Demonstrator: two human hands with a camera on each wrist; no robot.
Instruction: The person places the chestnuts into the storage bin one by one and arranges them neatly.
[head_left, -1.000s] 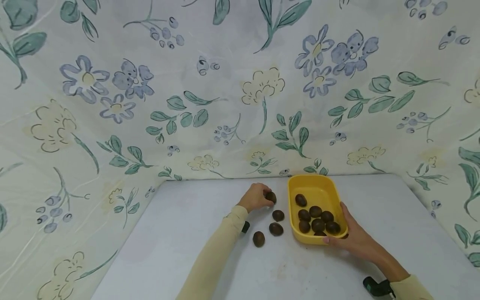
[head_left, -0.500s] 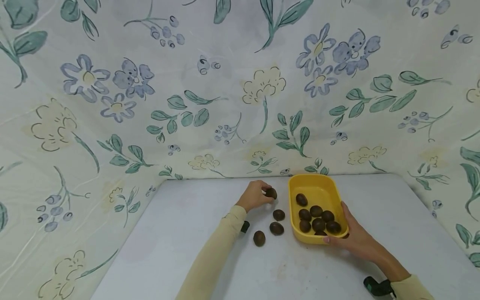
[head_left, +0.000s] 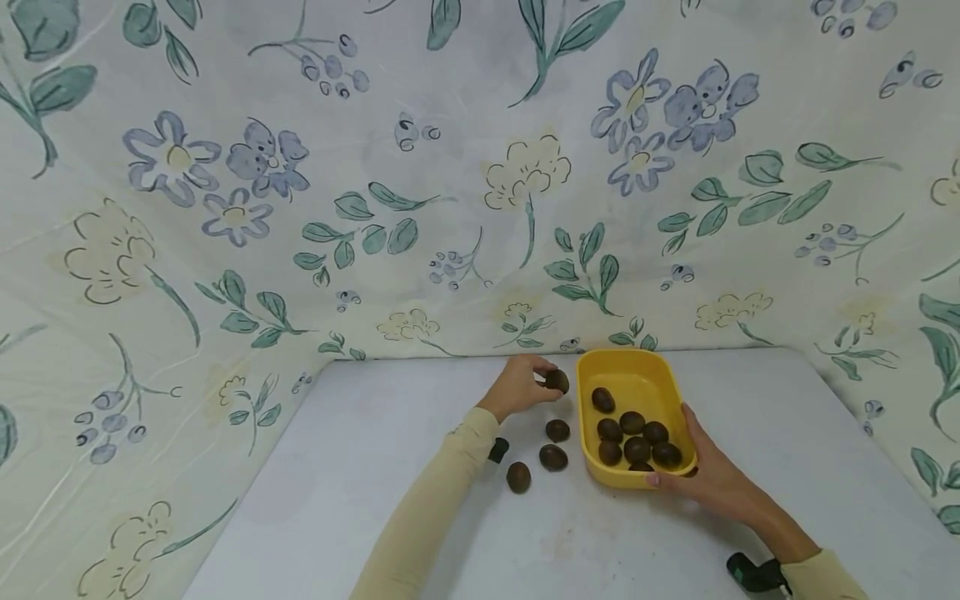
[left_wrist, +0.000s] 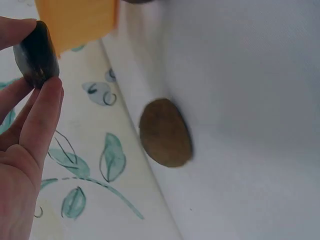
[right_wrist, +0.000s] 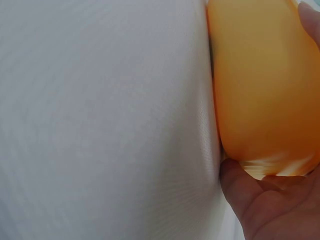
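Between thumb and fingertips my left hand pinches a dark brown egg-shaped object, just left of a yellow plastic tub. In the left wrist view this smooth, dark object shows clear of the table, the tub's wall behind it. My right hand grips the tub at its near right corner, thumb on the near wall and fingers along the right side. Several similar brown egg-shaped objects lie in the tub, mostly in its near half.
Left of the tub, three more brown egg-shaped objects lie loose on the white table. A floral cloth rises behind the table and along its sides. Each wrist wears a small dark device.
My left hand has moved right and slightly away from me with the brown egg-shaped object, bringing it closer to the tub's left rim. The right hand and tub have stayed put.
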